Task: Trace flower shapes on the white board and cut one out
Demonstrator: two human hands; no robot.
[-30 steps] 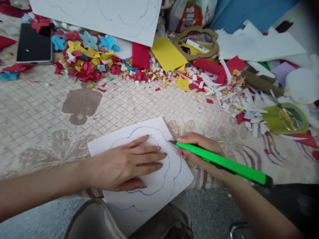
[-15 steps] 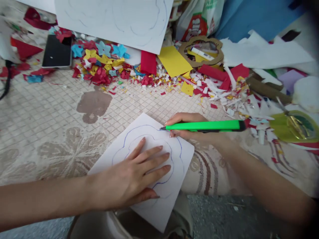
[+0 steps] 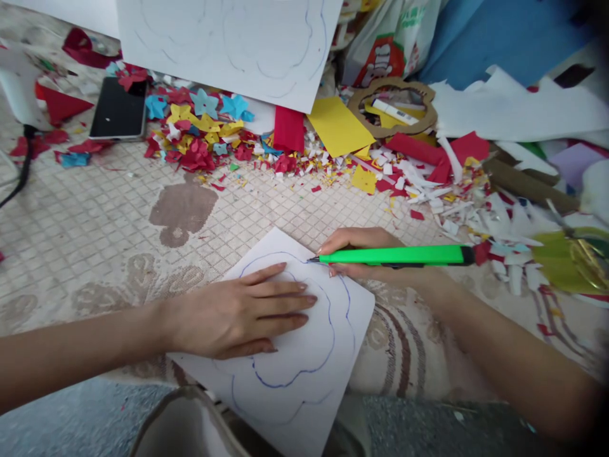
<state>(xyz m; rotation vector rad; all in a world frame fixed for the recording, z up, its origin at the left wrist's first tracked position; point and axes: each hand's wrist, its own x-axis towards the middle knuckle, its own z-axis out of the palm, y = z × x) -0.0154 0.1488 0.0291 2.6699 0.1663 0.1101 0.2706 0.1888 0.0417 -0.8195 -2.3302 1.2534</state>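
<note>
A sheet of white paper (image 3: 290, 355) lies at the table's front edge, its near part hanging over. Blue scalloped outlines are drawn on it, one inside the other. My left hand (image 3: 233, 314) presses flat on the sheet, fingers stretched out and covering part of the inner outline. In my right hand (image 3: 364, 237) is a bright green utility knife (image 3: 394, 256) with a black end, held nearly level. Its thin tip meets the outer outline near the sheet's far edge. The lower fingers of the right hand rest by the paper's right edge.
Paper scraps (image 3: 195, 149) and cut flowers spread across the back. A phone (image 3: 118, 108), a large drawn sheet (image 3: 228, 51) and a scalloped cardboard ring (image 3: 431, 108) lie there too. Scissors (image 3: 587, 254) lie on yellow-green material at right. A bin (image 3: 185, 422) stands below the front edge.
My left hand has slid up and left over the paper, uncovering more of the lower outlines. The knife tip stays at nearly the same spot. The whole view has shifted slightly.
</note>
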